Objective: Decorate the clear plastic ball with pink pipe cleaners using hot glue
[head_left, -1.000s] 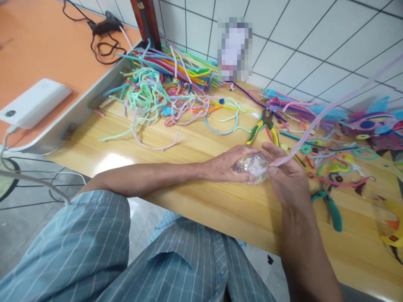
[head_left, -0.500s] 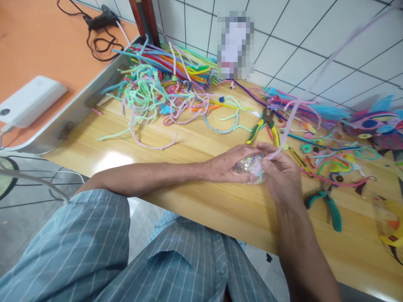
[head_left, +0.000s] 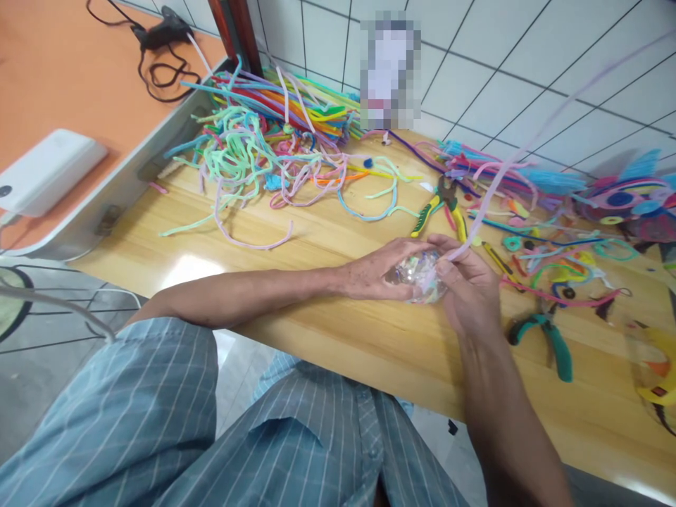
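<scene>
A clear, shiny rounded object (head_left: 419, 277), perhaps a plastic bottle end with pale coloured bits in it, sits between my hands above the wooden table. My left hand (head_left: 376, 271) is closed around its left side. My right hand (head_left: 470, 282) pinches a long pale purple pipe cleaner (head_left: 489, 197) against the right side of that object. The pipe cleaner's free length rises to the upper right, out of the picture. Just beyond my fingers lie yellow-and-green pliers (head_left: 442, 205).
A heap of coloured pipe cleaners (head_left: 237, 151) lies at the back left. Teal-handled pliers (head_left: 546, 338), a yellow cutter knife (head_left: 501, 264) and pipe cleaner scraps lie at right. A white power bank (head_left: 53, 172) rests on the orange surface (head_left: 58, 63). A blurred phone (head_left: 391, 70) leans on the tiled wall.
The view has shifted slightly. The pipe cleaner's free length has swung a little and bends lower at the upper right. Both hands keep their hold on the same things.
</scene>
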Demonstrator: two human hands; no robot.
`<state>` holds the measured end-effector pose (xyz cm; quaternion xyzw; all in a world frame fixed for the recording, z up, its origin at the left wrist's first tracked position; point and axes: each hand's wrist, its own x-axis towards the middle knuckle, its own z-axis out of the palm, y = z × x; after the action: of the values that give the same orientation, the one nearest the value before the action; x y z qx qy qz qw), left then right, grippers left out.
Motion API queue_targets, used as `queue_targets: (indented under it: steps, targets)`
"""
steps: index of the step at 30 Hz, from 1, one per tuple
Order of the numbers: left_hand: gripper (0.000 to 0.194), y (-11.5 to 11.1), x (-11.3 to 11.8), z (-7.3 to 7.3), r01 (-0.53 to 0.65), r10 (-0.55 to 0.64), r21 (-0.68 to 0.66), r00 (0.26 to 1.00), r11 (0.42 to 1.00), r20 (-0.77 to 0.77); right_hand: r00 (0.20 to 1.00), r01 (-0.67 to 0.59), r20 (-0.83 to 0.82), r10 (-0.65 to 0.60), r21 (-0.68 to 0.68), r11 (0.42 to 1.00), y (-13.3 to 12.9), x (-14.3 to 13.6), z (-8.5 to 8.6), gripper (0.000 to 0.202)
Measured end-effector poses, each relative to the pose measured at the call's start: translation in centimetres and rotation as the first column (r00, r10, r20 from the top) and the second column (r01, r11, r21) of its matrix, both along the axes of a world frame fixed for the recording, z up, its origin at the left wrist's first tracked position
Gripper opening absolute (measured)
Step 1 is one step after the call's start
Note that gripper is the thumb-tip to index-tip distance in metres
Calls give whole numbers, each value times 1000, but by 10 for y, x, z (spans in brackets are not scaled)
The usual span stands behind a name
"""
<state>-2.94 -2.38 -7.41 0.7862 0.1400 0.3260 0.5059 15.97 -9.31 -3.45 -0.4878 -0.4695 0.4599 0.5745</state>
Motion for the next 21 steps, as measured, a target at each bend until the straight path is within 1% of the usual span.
queue_targets:
  steps: [5,12,15,18,21]
  targets:
    - [83,0,3,-3,-44,44,27,999,999,-15,999,25,37,-27,64,998,-2,-1,2,22]
    - [78,-2,6,-8,-78,77,118,997,990,12,990,-8,142,-13,144,990,-4,1,3,15]
    - [76,-3,6,-9,-89,84,140,996,986,42,989,26,143,-42,113,993,-2,0,2,17]
    - [77,-4,6,-9,-79,71,138,996,987,60,992,52,110,-58,63,997,0,-2,-1,18]
    - [79,-4,7,-10,-71,61,132,995,989,75,993,61,95,-66,48,997,1,-4,-1,18]
